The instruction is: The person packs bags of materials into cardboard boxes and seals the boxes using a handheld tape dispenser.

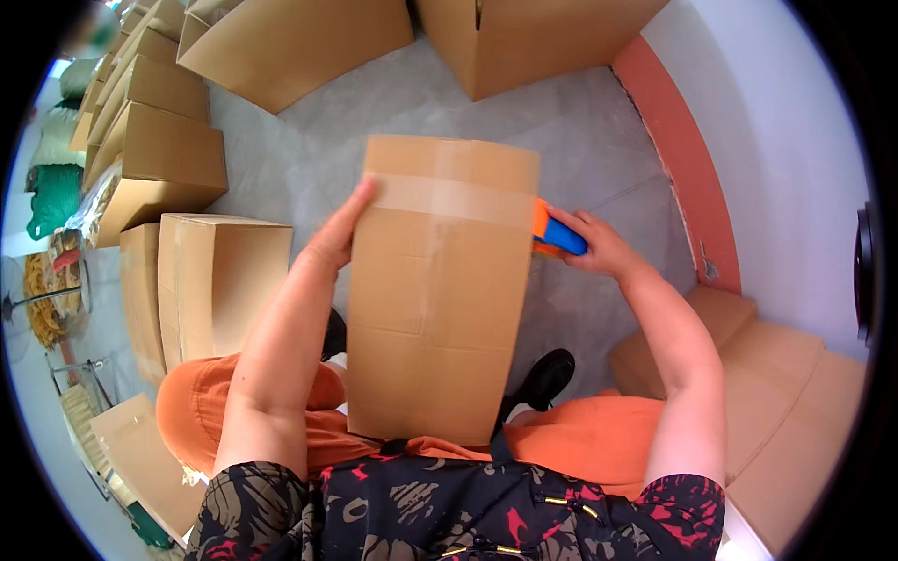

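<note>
A tall cardboard box point(432, 318) stands between my knees, its broad face toward me. Clear tape point(454, 199) runs across the upper part of that face, and another clear strip goes down its middle. My left hand point(342, 224) grips the box's upper left edge, most of its fingers hidden behind it. At the right side, my right hand point(601, 243) is closed around a blue and orange tape dispenser point(567, 236). The dispenser's front end is close against the box's right edge, partly hidden by it.
Open cardboard boxes point(159, 150) line the left, with another box point(224, 280) nearer me. Two large boxes, one at far left point(309, 47) and one at far right point(533, 42), stand ahead. Flattened cardboard point(776, 393) lies at right by the wall point(767, 122). Grey floor point(374, 103) shows between.
</note>
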`<state>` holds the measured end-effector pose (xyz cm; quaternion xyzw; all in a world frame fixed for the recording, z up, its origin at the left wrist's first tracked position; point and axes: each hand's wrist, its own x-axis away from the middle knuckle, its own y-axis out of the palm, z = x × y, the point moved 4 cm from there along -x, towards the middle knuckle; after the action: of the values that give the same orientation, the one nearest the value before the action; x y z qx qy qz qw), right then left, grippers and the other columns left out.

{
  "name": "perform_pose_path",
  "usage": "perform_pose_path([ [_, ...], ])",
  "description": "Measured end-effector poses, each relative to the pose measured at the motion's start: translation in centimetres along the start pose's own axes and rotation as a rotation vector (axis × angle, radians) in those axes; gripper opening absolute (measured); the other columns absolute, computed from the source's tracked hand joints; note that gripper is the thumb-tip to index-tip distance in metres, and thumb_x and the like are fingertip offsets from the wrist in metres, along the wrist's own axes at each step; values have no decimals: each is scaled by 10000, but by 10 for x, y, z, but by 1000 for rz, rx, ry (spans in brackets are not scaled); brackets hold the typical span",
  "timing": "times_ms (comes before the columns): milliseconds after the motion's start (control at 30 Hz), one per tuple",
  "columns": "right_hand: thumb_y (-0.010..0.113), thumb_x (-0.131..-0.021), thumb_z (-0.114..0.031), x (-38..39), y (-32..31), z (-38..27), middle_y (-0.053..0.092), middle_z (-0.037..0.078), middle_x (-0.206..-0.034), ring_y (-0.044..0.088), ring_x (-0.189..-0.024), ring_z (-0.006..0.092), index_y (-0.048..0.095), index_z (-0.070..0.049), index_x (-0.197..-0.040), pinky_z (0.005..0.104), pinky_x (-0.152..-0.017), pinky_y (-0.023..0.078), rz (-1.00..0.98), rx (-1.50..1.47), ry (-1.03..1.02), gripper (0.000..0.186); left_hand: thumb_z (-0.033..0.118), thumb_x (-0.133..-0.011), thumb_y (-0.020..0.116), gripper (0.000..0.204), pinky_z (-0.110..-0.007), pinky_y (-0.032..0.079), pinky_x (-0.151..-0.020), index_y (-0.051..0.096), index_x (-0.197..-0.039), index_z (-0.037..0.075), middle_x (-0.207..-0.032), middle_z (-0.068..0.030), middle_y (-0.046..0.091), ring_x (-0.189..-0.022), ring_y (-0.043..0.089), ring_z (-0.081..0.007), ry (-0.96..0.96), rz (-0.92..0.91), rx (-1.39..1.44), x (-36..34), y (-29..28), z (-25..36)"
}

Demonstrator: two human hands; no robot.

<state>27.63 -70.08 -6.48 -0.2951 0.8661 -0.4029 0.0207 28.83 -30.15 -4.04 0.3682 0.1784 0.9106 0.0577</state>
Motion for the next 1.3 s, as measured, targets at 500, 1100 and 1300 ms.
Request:
perform_pose_path([
  [500,779,-771,-203,133,-5,19,606,182,-1103,639,-925,431,411,-171,-1488,464,-773,547,127,203,125,807,537,-878,711,1003,-360,256,-1189,176,-1613,112,-1614,-96,309,-1479,290,-217,-28,-663,-319,-88,101,6],
  [1100,681,-725,-292,-226,-60,-245,741,68,-1063,713,-957,249,763,-163,-1037,343,-842,556,-344,564,474,348,526,-1015,428,540,-428,400,-1086,541,-1438,209,-1336,-100,635,-1241,574,-294,196,515,-1333,-29,-40,111],
  [1300,677,-735,-231,-265,-43,-258,750,73,-1000,709,-924,233,770,-168,-955,332,-797,543,-595,669,539,247,531,-1033,366,576,-544,182,-1174,274,-1576,358,-1602,-25,339,-1447,338,-248,476,832,-1560,-25,-61,43],
])
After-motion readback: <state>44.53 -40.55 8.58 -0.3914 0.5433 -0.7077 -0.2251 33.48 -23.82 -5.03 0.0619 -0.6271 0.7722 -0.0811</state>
